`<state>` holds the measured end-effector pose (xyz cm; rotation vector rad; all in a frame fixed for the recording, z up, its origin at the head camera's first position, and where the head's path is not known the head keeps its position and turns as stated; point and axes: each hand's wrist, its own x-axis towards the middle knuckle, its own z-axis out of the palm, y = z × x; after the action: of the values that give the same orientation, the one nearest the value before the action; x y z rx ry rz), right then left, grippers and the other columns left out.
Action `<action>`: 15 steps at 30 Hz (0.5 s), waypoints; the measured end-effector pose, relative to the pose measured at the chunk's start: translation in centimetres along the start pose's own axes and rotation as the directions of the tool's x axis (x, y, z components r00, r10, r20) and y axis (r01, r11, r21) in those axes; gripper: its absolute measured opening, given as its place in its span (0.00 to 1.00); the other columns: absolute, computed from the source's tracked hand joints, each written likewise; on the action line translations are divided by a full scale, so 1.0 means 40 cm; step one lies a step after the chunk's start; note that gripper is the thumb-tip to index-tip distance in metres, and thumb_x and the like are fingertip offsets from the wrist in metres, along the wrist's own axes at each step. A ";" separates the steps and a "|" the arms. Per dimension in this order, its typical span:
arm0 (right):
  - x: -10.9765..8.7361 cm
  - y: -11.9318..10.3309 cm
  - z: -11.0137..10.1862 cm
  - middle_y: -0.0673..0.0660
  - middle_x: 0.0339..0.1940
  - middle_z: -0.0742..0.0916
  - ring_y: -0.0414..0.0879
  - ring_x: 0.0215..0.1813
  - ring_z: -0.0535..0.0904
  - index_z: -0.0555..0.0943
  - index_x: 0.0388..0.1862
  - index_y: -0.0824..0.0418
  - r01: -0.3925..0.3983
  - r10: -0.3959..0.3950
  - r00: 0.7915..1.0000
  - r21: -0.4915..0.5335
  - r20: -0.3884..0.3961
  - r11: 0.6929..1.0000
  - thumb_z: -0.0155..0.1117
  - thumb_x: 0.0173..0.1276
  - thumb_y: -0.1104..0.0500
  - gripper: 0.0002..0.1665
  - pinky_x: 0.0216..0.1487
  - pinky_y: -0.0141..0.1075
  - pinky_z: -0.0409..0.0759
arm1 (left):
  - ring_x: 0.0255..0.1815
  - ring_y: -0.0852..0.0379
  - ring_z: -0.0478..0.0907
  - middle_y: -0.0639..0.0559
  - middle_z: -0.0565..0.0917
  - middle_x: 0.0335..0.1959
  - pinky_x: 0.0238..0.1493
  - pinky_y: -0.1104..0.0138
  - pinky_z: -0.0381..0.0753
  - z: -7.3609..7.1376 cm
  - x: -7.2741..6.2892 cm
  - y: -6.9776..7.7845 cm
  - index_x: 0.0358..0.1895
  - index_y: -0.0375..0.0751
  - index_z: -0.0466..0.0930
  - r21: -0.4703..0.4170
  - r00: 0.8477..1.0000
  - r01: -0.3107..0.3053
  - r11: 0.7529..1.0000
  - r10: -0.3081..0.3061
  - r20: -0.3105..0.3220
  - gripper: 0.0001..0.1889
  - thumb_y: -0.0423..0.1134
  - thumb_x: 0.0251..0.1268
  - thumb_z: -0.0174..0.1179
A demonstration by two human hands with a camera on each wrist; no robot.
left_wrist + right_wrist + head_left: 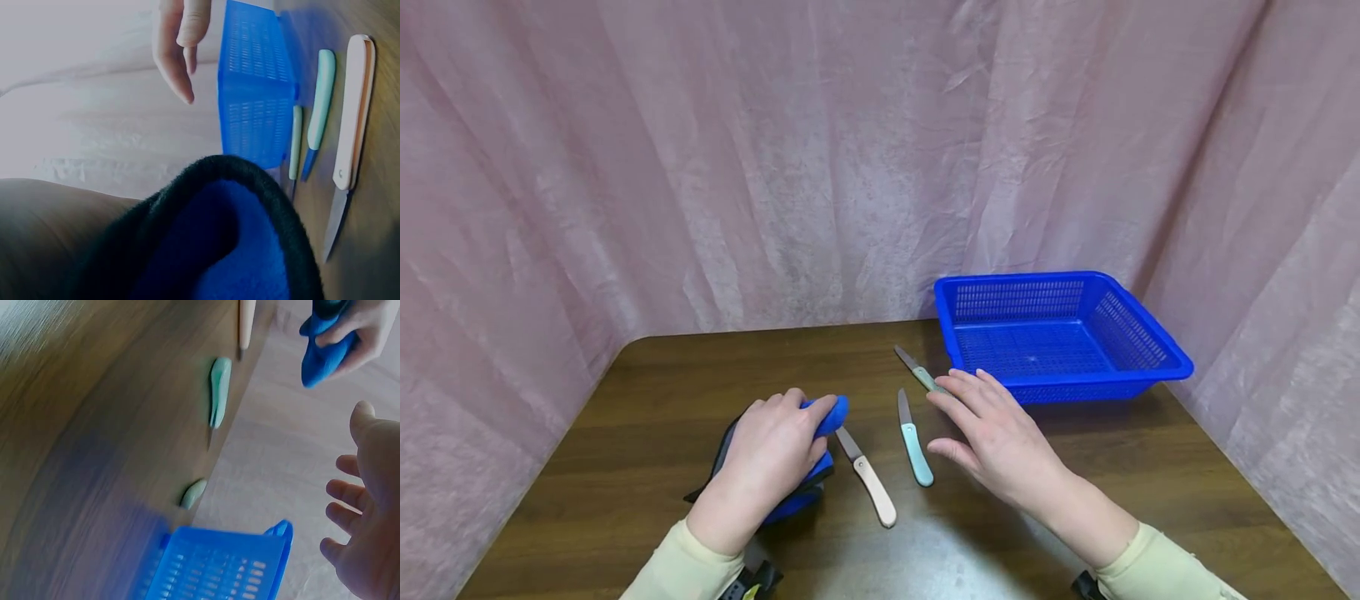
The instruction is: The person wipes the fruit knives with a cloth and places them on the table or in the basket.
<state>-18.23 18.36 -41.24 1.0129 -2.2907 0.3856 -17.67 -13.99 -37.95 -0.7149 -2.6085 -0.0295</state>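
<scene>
The cloth [831,414], blue with black edging, is left of the basket [1067,387] and nearer the person; the left hand [775,442] grasps it, thumb and fingers pinching a blue fold. The right hand [1000,437] is in front of the basket's near left corner, fingers loosely extended, holding nothing. Left of the basket, the green knife [923,377] lies nearest it, its handle partly hidden; then come the turquoise knife [915,450] and the white knife [874,492], farther out. The table [647,400] runs beneath the basket, the curtain [880,167] behind.
</scene>
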 end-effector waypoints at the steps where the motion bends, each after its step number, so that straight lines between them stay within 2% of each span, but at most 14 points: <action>1: 0.000 -0.006 0.001 0.64 0.70 0.84 0.63 0.79 0.76 0.82 0.70 0.64 -0.002 0.002 1.000 -0.004 0.011 1.000 0.61 0.84 0.36 0.36 0.84 0.58 0.63 | 0.29 0.45 0.82 0.43 0.87 0.37 0.30 0.54 0.83 -0.002 -0.001 0.002 0.59 0.47 0.90 0.003 1.000 0.000 1.000 0.000 -0.004 0.21 0.37 0.61 0.76; 7: 0.006 -0.037 0.005 0.63 0.70 0.85 0.62 0.78 0.76 0.82 0.71 0.65 -0.005 0.006 0.999 -0.025 0.044 1.000 0.72 0.76 0.41 0.37 0.81 0.61 0.67 | 0.26 0.47 0.79 0.44 0.85 0.34 0.28 0.55 0.79 -0.007 -0.001 0.004 0.57 0.47 0.89 0.005 0.999 -0.007 1.000 0.007 -0.034 0.20 0.37 0.61 0.75; 12: 0.019 -0.074 0.023 0.60 0.69 0.85 0.59 0.76 0.77 0.83 0.71 0.63 -0.010 0.014 0.996 -0.045 0.088 0.999 0.66 0.80 0.36 0.37 0.80 0.61 0.69 | 0.29 0.46 0.82 0.43 0.86 0.37 0.31 0.54 0.82 -0.013 -0.004 0.005 0.59 0.46 0.90 0.004 0.999 -0.010 1.000 0.010 -0.041 0.21 0.37 0.61 0.76; 15: 0.022 -0.101 0.040 0.59 0.68 0.86 0.58 0.74 0.79 0.83 0.71 0.61 -0.030 0.036 0.992 -0.049 0.119 0.998 0.68 0.78 0.35 0.37 0.79 0.61 0.70 | 0.30 0.45 0.83 0.43 0.87 0.37 0.33 0.53 0.84 -0.016 -0.007 0.006 0.58 0.47 0.90 0.011 0.999 -0.007 1.000 0.007 -0.038 0.21 0.37 0.61 0.77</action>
<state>-16.33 14.38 -41.85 1.0001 -2.4150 0.2895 -17.10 -14.01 -37.51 -0.7133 -2.5678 -0.0268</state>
